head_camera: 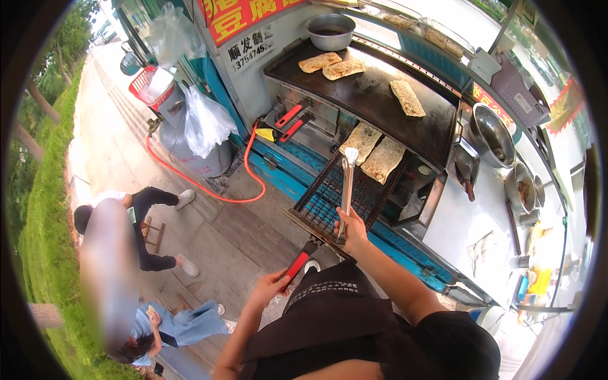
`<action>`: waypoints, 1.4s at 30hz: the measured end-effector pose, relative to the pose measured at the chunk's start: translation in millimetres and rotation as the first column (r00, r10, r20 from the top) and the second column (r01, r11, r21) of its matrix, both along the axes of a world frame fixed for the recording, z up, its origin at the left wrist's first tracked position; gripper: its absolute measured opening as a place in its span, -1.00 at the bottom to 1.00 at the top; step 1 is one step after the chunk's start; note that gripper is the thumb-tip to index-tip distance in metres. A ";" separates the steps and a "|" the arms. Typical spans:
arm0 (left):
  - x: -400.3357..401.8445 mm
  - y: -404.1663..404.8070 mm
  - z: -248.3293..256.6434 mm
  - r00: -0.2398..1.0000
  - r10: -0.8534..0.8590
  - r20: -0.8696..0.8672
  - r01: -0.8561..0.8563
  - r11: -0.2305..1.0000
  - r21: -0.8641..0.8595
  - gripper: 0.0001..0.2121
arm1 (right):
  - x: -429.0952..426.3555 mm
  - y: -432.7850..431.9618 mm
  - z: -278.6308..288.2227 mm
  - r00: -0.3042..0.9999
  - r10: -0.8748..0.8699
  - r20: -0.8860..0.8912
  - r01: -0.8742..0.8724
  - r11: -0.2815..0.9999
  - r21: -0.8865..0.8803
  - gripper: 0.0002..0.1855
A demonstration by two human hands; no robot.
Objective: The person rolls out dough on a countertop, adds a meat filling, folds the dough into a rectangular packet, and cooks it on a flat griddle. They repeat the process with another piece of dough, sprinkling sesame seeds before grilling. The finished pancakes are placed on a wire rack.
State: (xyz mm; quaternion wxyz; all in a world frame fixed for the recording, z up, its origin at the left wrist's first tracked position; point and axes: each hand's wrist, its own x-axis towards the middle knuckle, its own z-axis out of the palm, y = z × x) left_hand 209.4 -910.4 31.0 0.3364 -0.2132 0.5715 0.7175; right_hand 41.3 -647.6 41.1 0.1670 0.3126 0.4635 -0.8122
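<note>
My left hand (271, 288) grips the red and black handle (298, 265) of a wire grill rack (317, 201), which is pulled partway out from under the griddle. In my right hand (352, 230) is a pair of metal tongs (348, 190), pointing away from me over the rack. Two browned flatbreads lie side by side at the rack's far end. The tong tips are beside the left flatbread (362, 140) and near the right flatbread (384, 159); whether they touch either one I cannot tell.
Above the rack, a flat griddle (380, 102) carries several flatbreads and a metal pot (330, 31). Two more red handles (291, 115) stick out at left. A gas cylinder (194, 147) with an orange hose (209, 192) stands on the pavement. Steel bowls (494, 135) sit right. Two people sit at left.
</note>
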 end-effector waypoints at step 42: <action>-2.0 -4.3 -4.0 0.997 -0.040 -0.068 0.042 0.999 0.027 -0.54 | 94.6 138.5 118.2 0.753 0.647 0.119 -0.614 0.757 -0.223 -0.44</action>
